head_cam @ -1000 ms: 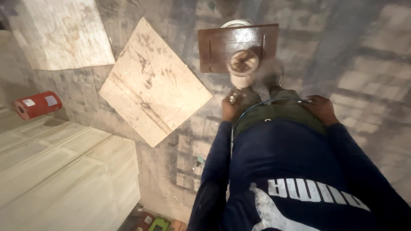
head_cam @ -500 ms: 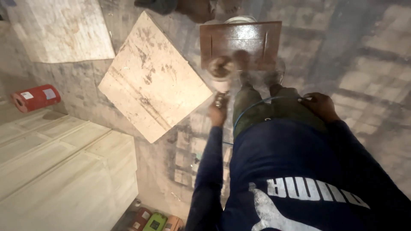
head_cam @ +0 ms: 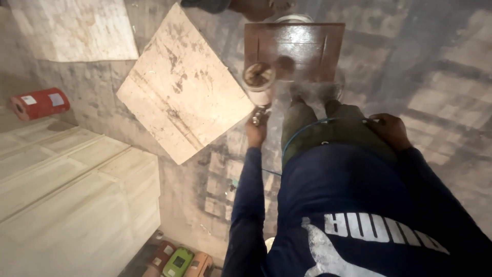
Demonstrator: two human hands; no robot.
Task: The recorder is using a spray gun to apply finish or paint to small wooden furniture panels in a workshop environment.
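Note:
My left hand (head_cam: 256, 131) is stretched forward and shut on the grip of a spray gun (head_cam: 259, 84) with a pale cup on top. The gun hangs just in front of the near left corner of a glossy brown wooden board (head_cam: 302, 46) standing on the dusty floor. A haze of spray drifts below the board, over my feet. My right hand (head_cam: 390, 130) rests against my olive trousers at the hip, fingers curled, holding nothing I can see. A thin blue hose (head_cam: 302, 132) loops across my trousers toward the gun.
A large pale stained slab (head_cam: 179, 87) lies to the left of the board, another (head_cam: 72, 31) at the top left. A red cylinder (head_cam: 38, 102) lies at the left. Pale stacked slabs (head_cam: 66, 200) fill the lower left. Small coloured boxes (head_cam: 179, 262) sit at the bottom. Part of another person (head_cam: 241, 5) shows at the top.
My left arm has stretched forward and the spray gun has shifted left, from the board's middle front to its near left corner. My right hand stayed at my hip.

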